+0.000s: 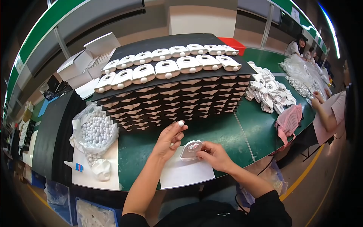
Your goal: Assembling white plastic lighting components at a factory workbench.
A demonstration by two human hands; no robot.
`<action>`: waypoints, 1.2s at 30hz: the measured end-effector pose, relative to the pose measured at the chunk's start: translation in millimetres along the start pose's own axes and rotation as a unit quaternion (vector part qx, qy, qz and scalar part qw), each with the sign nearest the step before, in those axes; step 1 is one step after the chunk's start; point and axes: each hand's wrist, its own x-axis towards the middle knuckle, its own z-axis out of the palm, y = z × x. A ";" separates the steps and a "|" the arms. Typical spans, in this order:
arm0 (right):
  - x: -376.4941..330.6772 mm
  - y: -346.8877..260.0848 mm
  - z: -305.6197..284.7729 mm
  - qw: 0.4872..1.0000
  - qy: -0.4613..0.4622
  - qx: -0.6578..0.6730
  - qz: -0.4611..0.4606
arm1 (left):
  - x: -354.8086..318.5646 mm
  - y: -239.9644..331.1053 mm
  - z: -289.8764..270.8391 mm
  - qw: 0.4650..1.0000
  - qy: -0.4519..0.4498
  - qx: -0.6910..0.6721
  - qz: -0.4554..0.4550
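Observation:
Between the thumb and fingertip of my left hand point(169, 140) is a small white ball point(181, 123). Another whitish bit shows by its curled lower fingers, too small to name surely. My right hand point(215, 155) grips the edge of a white plastic housing point(190, 150) with a round opening, held up over a white paper sheet point(188, 174). The two hands are apart. Beyond them rises a stack of black boards point(172, 90); similar white housings point(166, 69) stand in two rows on top, each with a white ball at its front edge.
At left lie an open plastic bag of white balls point(97, 128), a glue bottle point(74, 166) and a crumpled white cloth or bag point(101, 169). Loose white housings point(269, 90) are heaped at right, near a pink mesh bag point(289, 121). A co-worker's arm point(325, 113) reaches in at far right.

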 end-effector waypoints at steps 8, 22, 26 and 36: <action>-0.2 12.3 12.1 0.987 0.050 -0.143 -0.061 | 0.0 -0.5 -2.5 1.000 0.003 -0.014 0.006; -1.3 10.9 13.3 0.947 0.046 -0.268 -0.170 | 0.3 -0.1 -2.4 1.000 0.003 -0.020 -0.001; -0.1 7.6 18.6 0.919 0.037 -0.302 -0.249 | -0.7 -0.2 0.1 1.000 -0.006 -0.013 0.011; 7.7 15.6 -3.8 0.928 0.057 0.368 -0.023 | -3.1 -7.0 0.8 0.994 -0.023 0.109 0.011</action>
